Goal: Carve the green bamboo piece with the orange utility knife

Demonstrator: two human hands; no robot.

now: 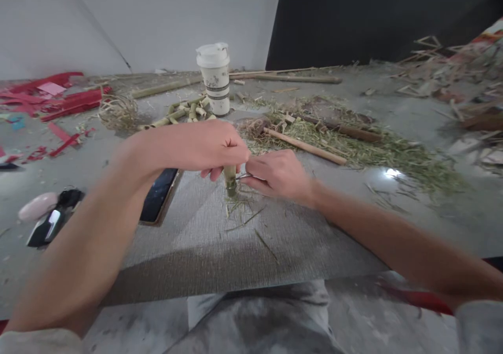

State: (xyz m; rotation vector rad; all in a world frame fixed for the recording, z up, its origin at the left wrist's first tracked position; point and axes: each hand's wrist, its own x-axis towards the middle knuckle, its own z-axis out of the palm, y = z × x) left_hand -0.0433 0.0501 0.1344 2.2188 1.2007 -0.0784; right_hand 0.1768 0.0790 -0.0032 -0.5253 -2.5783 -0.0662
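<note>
My left hand (pixel 204 145) is closed around the top of a short green bamboo piece (pixel 230 181), which stands upright over the grey textured mat (pixel 220 260). Close on its right, my right hand (pixel 278 175) is closed on a small knife; only a thin strip of its metal blade (pixel 245 175) shows, and its tip meets the side of the bamboo. The knife's handle is hidden in my fingers. Thin green shavings (pixel 238 207) lie on the mat around the bamboo's lower end.
A phone (pixel 159 196) lies beneath my left forearm. Behind my hands stand a lidded paper cup (pixel 216 79) and several cut bamboo pieces (pixel 173 114). A hammer-like wooden handle (pixel 306 147) lies in a shavings heap (pixel 377 152). Keys (pixel 53 215) and red scraps (pixel 73 102) are left.
</note>
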